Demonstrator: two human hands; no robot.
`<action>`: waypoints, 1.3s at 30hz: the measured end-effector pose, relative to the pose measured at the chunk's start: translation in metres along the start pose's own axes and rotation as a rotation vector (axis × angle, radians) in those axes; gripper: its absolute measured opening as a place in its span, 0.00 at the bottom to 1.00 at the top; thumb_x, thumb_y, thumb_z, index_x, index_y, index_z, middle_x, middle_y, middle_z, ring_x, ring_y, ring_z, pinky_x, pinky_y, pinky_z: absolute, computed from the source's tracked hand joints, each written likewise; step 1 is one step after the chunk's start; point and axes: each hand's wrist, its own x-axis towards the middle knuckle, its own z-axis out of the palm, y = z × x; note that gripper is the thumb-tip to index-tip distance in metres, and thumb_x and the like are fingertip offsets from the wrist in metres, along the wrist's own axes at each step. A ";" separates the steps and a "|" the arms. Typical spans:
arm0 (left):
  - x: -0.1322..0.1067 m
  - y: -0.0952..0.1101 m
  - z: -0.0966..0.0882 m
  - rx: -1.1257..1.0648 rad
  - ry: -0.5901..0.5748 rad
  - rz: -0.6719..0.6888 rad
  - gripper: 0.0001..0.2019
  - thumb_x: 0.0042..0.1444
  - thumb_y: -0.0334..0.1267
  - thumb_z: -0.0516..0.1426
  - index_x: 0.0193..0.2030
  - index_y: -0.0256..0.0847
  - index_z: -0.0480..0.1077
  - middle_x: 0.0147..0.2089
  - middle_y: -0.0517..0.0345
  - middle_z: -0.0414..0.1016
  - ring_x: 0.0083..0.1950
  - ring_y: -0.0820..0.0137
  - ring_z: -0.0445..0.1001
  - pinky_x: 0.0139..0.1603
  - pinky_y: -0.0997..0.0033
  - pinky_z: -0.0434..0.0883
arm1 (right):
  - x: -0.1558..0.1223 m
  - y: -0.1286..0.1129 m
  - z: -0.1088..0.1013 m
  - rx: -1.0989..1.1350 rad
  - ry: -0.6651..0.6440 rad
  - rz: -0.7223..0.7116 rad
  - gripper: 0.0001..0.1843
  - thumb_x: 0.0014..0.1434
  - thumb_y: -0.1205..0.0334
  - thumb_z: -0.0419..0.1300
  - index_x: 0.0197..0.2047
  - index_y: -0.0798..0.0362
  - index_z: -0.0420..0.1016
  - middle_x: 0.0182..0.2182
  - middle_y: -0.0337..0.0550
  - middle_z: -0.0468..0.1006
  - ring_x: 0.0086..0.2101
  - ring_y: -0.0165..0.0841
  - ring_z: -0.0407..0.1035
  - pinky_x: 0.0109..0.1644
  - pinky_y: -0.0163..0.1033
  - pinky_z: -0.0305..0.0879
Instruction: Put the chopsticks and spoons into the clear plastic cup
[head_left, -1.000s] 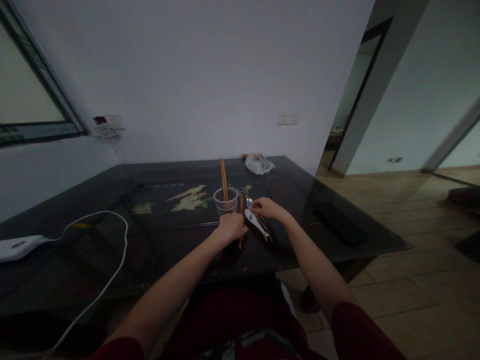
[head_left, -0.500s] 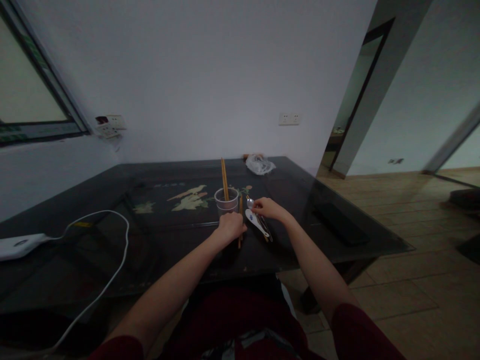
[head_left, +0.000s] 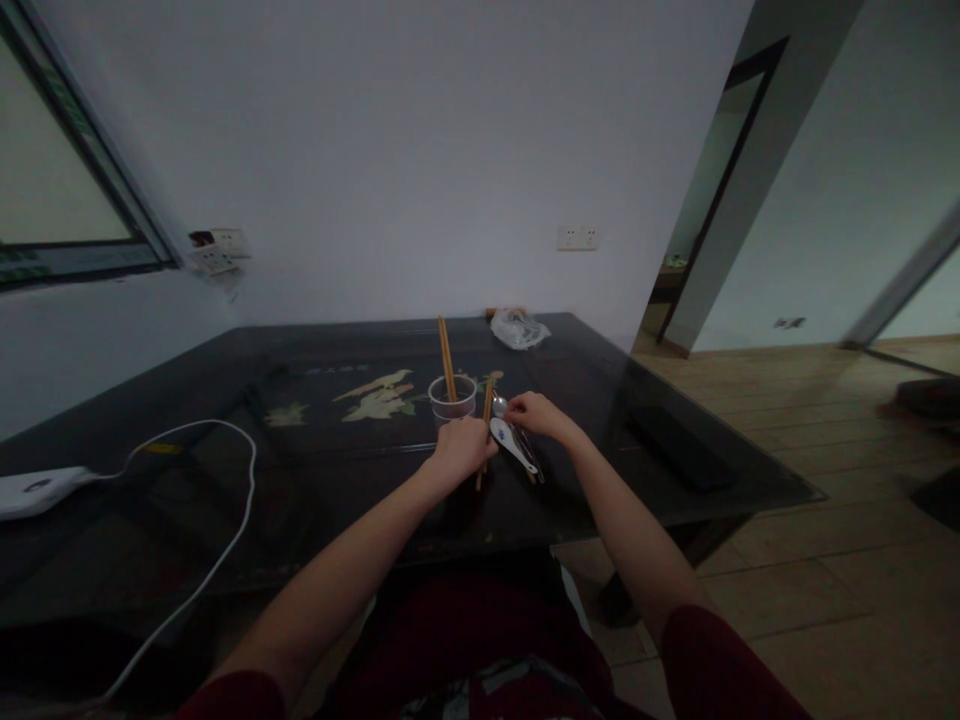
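Observation:
My left hand [head_left: 463, 448] is closed around a pair of wooden chopsticks [head_left: 488, 400], which tilt slightly to the right beside a clear plastic cup [head_left: 454, 382]. Other chopsticks [head_left: 445, 350] stand in that cup, and the hand hides its lower part. The fingers of my right hand [head_left: 536, 416] are pinched at the bowl of a metal spoon [head_left: 500, 404]. Just below them a white ceramic spoon [head_left: 514, 446] with a blue mark rests among other thin utensils, partly covered by my right hand.
On the dark table [head_left: 315, 500] with a bird-and-flower picture, a crumpled plastic bag [head_left: 517, 328] lies at the back. A dark flat object [head_left: 682, 448] lies to the right. At the left are a white device [head_left: 41, 492] and its cable [head_left: 251, 480].
The chopsticks in my left hand have risen a little and now lean to the right. My right hand stays in nearly the same place by the spoons.

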 end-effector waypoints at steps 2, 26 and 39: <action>-0.001 0.001 -0.003 -0.010 0.005 0.000 0.16 0.57 0.42 0.51 0.40 0.35 0.74 0.39 0.41 0.77 0.45 0.56 0.76 0.44 0.64 0.71 | 0.000 0.000 -0.001 0.028 0.029 0.027 0.11 0.56 0.62 0.56 0.32 0.58 0.78 0.25 0.43 0.77 0.27 0.28 0.68 0.29 0.29 0.55; -0.006 0.008 -0.012 -0.185 0.141 0.078 0.15 0.60 0.49 0.49 0.43 0.42 0.68 0.37 0.53 0.77 0.39 0.63 0.76 0.39 0.68 0.69 | -0.004 -0.020 -0.007 0.862 0.322 -0.033 0.22 0.49 0.42 0.59 0.28 0.56 0.70 0.18 0.36 0.69 0.18 0.26 0.62 0.22 0.31 0.60; 0.009 -0.008 -0.015 -0.728 0.327 0.232 0.09 0.57 0.38 0.54 0.38 0.38 0.73 0.39 0.56 0.77 0.39 0.70 0.73 0.42 0.74 0.68 | -0.023 -0.035 -0.018 0.736 0.399 -0.247 0.22 0.52 0.42 0.57 0.32 0.55 0.70 0.21 0.38 0.70 0.20 0.28 0.64 0.25 0.33 0.62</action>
